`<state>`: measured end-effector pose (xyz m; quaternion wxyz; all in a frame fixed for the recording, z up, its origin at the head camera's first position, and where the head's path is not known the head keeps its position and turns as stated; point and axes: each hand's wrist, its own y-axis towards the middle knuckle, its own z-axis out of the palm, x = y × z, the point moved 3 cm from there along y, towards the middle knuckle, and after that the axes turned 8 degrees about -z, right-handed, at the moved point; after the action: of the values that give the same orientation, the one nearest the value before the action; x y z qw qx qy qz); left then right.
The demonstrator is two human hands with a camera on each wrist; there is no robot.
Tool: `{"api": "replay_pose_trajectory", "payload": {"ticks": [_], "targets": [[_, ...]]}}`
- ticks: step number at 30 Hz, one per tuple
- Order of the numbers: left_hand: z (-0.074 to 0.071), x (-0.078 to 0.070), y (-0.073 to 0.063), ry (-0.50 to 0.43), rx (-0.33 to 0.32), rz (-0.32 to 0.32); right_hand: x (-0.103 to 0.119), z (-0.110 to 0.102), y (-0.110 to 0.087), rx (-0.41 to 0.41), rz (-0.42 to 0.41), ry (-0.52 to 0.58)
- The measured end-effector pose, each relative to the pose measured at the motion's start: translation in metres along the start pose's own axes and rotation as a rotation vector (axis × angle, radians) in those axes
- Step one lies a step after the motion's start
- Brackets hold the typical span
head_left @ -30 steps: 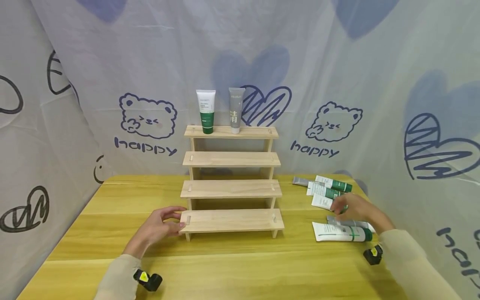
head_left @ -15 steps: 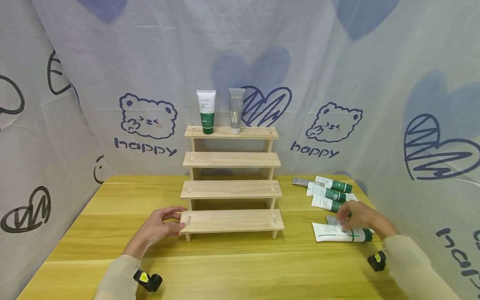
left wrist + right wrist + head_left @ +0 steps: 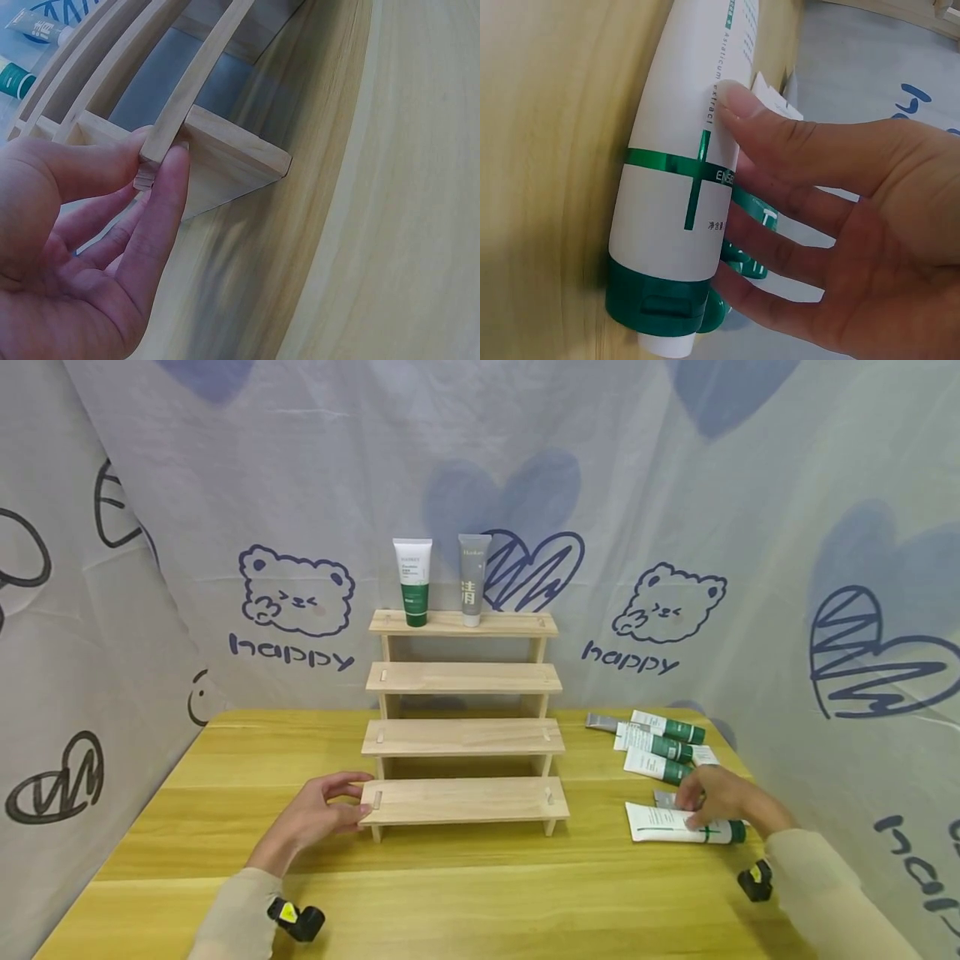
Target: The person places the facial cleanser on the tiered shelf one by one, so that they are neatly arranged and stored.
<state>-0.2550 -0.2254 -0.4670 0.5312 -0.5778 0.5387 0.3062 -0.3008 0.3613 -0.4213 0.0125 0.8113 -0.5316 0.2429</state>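
Note:
My left hand pinches the left end of the lowest step of a tiered wooden display rack, thumb on one side and fingers on the other in the left wrist view. At the right, my right hand holds a large white squeeze tube with a green cap. Its thumb lies on the printed face, and the fingers reach behind the far side. The tube lies flat on the table. Just behind it, a grey tube is partly hidden by the hand and the white tube.
A white-and-green tube and a grey tube stand cap-down on the rack's top step. Several white-and-green tubes lie in a loose pile behind my right hand, with a grey one at their left. A printed curtain surrounds the table.
My right hand has moved slightly right and toward the front, from over the grey tube onto the large white tube, and its thumb has come down on it. The left hand stays put.

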Motion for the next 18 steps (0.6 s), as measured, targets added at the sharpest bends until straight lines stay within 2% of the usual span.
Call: {"api": "replay_pose_trajectory", "payload": {"ticks": [6, 13, 18], "targets": [[0.0007, -0.0012, 0.0004, 0.005, -0.001, -0.004, 0.0008, 0.0008, 0.0008, 0.039, 0.055, -0.01], [0.0014, -0.0021, -0.002, 0.014, 0.008, 0.011, 0.0028, 0.0019, 0.0012, 0.073, 0.077, -0.03], [0.0006, -0.0007, -0.001, 0.018, -0.006, -0.002, 0.0027, 0.003, -0.0002, 0.077, 0.069, -0.018]]}}
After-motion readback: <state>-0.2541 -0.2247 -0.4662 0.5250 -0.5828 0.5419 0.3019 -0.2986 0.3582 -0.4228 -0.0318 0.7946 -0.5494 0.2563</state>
